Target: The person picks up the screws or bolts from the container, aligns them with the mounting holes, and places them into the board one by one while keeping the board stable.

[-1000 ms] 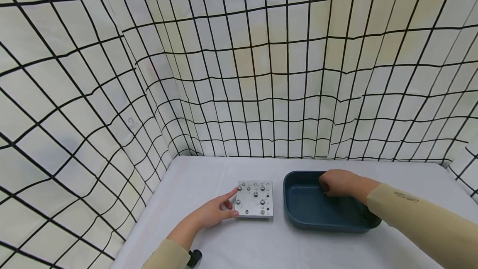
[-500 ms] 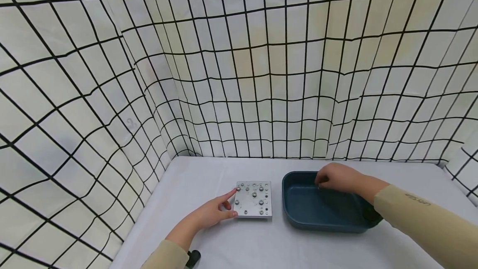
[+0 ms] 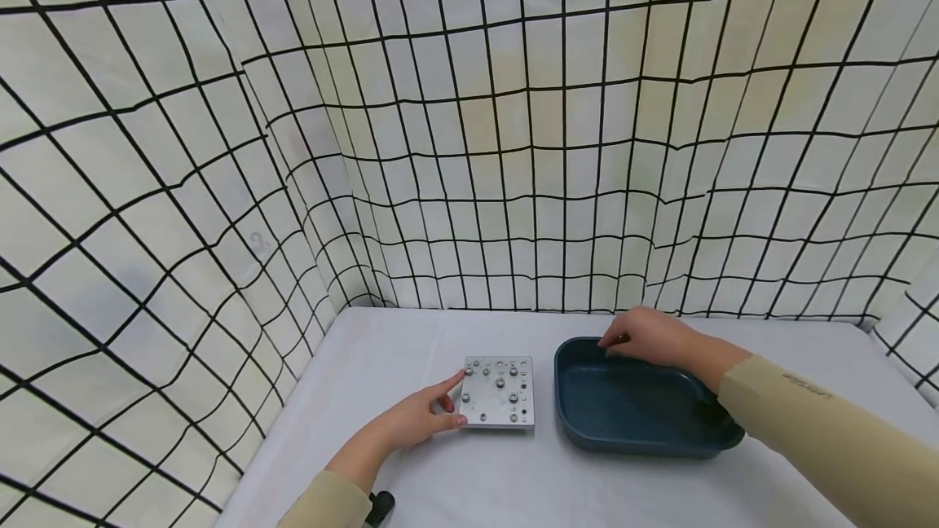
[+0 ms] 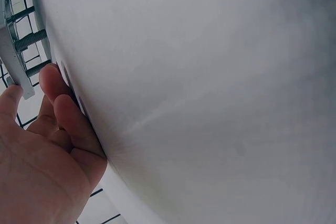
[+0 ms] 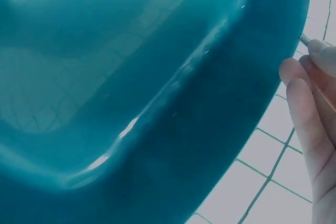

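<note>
A square silver metal plate [image 3: 490, 410] lies on the white table, with several screws standing in its top. Threaded screw shanks [image 4: 31, 40] stick out from its underside in the left wrist view. My left hand [image 3: 416, 418] holds the plate along its left side, index finger near the far corner and thumb at the near one. Its other fingers curl down by the tablecloth. My right hand [image 3: 649, 336] is over the far rim of the dark blue tray [image 3: 631, 448]. Between its thumb and fingers it pinches a small screw [image 5: 303, 39], whose threaded end shows; the head is hidden.
The white-covered table [image 3: 455, 487] is bounded by white walls with a black grid [image 3: 513, 210] at the back and left. A small black object [image 3: 381, 507] shows beside the left sleeve at the near edge.
My right hand has risen from inside the tray and shifted left and away, to the far rim, with the small screw in its fingers. The left hand and plate have stayed put.
</note>
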Available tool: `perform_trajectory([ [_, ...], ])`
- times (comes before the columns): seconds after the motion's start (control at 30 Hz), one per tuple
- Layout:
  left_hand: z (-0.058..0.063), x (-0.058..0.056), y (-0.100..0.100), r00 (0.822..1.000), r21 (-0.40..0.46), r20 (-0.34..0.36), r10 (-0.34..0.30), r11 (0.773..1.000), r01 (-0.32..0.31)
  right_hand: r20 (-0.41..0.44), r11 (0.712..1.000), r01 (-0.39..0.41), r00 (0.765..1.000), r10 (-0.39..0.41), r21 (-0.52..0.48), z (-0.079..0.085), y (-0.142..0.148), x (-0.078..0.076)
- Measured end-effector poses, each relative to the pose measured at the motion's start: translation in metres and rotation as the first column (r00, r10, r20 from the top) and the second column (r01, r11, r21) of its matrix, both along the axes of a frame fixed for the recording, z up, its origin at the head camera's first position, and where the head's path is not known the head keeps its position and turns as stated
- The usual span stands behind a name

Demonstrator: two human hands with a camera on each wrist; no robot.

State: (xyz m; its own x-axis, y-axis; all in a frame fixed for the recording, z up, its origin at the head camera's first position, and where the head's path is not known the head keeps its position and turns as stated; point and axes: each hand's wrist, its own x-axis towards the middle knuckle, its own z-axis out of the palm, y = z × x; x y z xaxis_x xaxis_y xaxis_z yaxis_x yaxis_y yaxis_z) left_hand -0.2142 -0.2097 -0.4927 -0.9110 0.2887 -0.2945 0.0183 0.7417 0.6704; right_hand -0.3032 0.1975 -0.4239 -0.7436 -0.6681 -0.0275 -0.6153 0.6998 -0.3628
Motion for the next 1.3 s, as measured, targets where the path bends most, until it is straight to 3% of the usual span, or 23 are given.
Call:
perform_trajectory([
  [0.4, 0.0, 0.001, -0.001, 1.0, -0.012, 0.005, -0.002, 1.0, 0.002, -0.063, 0.999, -0.047, 0.997, 0.048, 0.013, 0.014, -0.066, -0.003],
  [0.77, 0.0, 0.002, -0.001, 1.0, -0.006, 0.014, 0.006, 1.0, -0.006, 0.013, 0.999, -0.048, 0.999, 0.048, 0.026, 0.007, -0.144, -0.004],
  [1.1, 0.0, 0.001, -0.002, 1.0, -0.012, 0.009, -0.001, 1.0, 0.001, 0.064, 0.994, -0.043, 0.997, 0.037, 0.104, 0.005, -0.17, -0.006],
  [1.3, 0.004, 0.002, -0.002, 1.0, -0.017, 0.003, -0.005, 1.0, 0.005, 0.083, 0.989, -0.002, 0.997, -0.01, 0.149, 0.003, -0.178, -0.008],
])
